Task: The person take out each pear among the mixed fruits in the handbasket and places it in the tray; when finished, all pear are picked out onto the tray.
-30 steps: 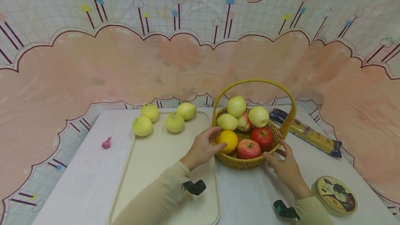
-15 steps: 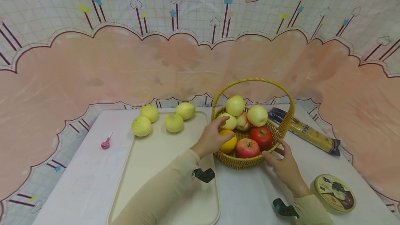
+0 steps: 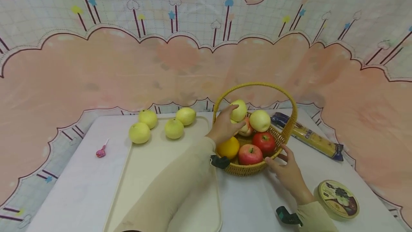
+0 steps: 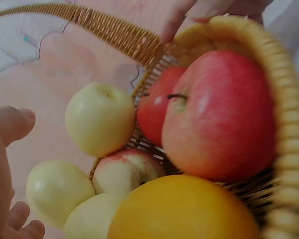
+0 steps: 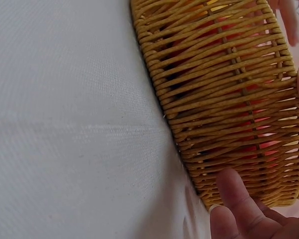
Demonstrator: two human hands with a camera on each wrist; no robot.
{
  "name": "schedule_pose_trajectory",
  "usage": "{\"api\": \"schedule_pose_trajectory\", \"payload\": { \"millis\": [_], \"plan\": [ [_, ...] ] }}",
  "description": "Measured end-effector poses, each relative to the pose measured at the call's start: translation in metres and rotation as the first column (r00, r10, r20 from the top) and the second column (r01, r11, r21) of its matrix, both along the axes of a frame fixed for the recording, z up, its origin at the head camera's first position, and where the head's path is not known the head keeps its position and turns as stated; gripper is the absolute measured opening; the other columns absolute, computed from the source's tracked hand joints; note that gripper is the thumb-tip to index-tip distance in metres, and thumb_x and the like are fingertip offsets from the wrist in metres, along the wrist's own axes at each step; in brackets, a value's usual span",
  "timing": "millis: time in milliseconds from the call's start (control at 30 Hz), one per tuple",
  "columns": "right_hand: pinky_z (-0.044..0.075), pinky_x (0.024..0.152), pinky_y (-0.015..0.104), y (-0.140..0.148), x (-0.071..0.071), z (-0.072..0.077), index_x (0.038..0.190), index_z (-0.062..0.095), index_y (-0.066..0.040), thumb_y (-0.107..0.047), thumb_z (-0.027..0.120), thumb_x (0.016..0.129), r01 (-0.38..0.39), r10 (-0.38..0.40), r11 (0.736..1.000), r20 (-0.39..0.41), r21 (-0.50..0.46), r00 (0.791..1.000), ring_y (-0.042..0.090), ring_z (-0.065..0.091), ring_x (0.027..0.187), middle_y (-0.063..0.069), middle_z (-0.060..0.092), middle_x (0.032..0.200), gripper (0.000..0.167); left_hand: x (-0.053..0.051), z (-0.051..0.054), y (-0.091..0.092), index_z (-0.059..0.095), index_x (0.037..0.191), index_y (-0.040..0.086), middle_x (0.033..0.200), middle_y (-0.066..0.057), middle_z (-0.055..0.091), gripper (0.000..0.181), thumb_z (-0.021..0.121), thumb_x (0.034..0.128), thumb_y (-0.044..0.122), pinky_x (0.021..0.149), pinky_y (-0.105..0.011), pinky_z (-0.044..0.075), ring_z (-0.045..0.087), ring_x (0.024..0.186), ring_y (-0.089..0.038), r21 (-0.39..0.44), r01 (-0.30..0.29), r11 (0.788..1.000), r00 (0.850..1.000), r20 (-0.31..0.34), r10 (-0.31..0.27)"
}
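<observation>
Left hand [image 3: 224,126] is hovering empty, fingers spread, just beside the pale fruit [image 3: 241,113]; right hand [image 3: 285,172] is gripping the basket [image 3: 243,170]. Risk: sideways nudge sending perched fruit rolling out.

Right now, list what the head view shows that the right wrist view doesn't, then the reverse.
Only the head view shows the tray with pale fruits toward its far end, the lollipop, the long blue and yellow packet and the round tin.

Only the right wrist view shows red through gaps in the side of the basket.

Both share the basket, the right hand at its side, and the white cloth.
</observation>
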State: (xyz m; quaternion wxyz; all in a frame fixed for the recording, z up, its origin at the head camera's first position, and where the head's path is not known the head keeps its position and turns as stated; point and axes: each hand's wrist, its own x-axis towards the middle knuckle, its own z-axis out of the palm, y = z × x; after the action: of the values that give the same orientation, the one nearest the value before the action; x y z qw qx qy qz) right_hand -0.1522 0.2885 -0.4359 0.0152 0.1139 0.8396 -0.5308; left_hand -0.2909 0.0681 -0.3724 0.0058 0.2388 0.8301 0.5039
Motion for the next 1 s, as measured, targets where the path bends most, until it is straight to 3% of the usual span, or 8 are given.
{"api": "schedule_pose_trajectory", "payload": {
  "millis": [200,433,600,800,1000],
  "plan": [
    [0.054,0.077,0.034,0.004,0.001,-0.002,0.161,0.001,-0.010,-0.041,0.067,0.096,0.003,-0.003,1.000,-0.005,0.010,1.000,0.034,0.061,0.110,0.032,0.029,0.151,0.097,-0.011,0.000,0.012,0.040,0.152,0.012,0.161,-0.008,0.028,0.070,0.073,0.0929,0.027,0.111,-0.042,0.037,0.036,0.141,-0.027,0.035,-0.032,0.999,0.999,0.039,0.030],
    [0.054,0.076,0.034,0.006,0.002,-0.003,0.161,0.002,-0.011,-0.040,0.067,0.096,0.013,-0.013,1.000,-0.013,0.014,1.000,0.034,0.061,0.109,0.031,0.030,0.150,0.096,-0.020,-0.003,0.021,0.035,0.155,0.015,0.154,-0.010,0.037,0.074,0.074,0.0915,0.022,0.097,-0.039,0.049,0.053,0.123,-0.026,0.064,-0.068,0.996,0.996,0.070,0.064],
    [0.054,0.077,0.034,0.004,0.002,-0.002,0.161,0.003,-0.012,-0.040,0.067,0.096,0.017,-0.017,1.000,-0.017,0.009,1.000,0.035,0.061,0.110,0.030,0.031,0.150,0.096,-0.026,-0.003,0.020,0.038,0.151,0.016,0.149,-0.009,0.041,0.072,0.075,0.0905,0.021,0.091,-0.038,0.051,0.056,0.115,-0.025,0.098,-0.106,0.990,0.992,0.078,0.098],
    [0.054,0.077,0.034,-0.001,0.000,-0.003,0.161,0.005,-0.013,-0.037,0.068,0.096,0.022,-0.023,1.000,-0.030,-0.019,0.999,0.035,0.061,0.108,0.030,0.032,0.150,0.093,-0.034,-0.006,0.017,0.040,0.151,0.025,0.145,-0.005,0.046,0.071,0.077,0.0896,0.024,0.085,-0.037,0.053,0.060,0.104,-0.022,0.123,-0.137,0.983,0.978,0.176,0.114],
    [0.054,0.077,0.034,-0.001,-0.001,-0.004,0.161,0.005,-0.012,-0.038,0.068,0.096,0.030,-0.031,0.999,-0.029,-0.012,0.999,0.037,0.059,0.112,0.030,0.033,0.149,0.093,-0.039,-0.006,0.018,0.036,0.154,0.025,0.139,-0.005,0.052,0.075,0.076,0.0905,0.026,0.086,-0.036,0.052,0.061,0.101,-0.021,0.110,-0.132,0.985,0.967,0.234,0.103]
  ]
}}
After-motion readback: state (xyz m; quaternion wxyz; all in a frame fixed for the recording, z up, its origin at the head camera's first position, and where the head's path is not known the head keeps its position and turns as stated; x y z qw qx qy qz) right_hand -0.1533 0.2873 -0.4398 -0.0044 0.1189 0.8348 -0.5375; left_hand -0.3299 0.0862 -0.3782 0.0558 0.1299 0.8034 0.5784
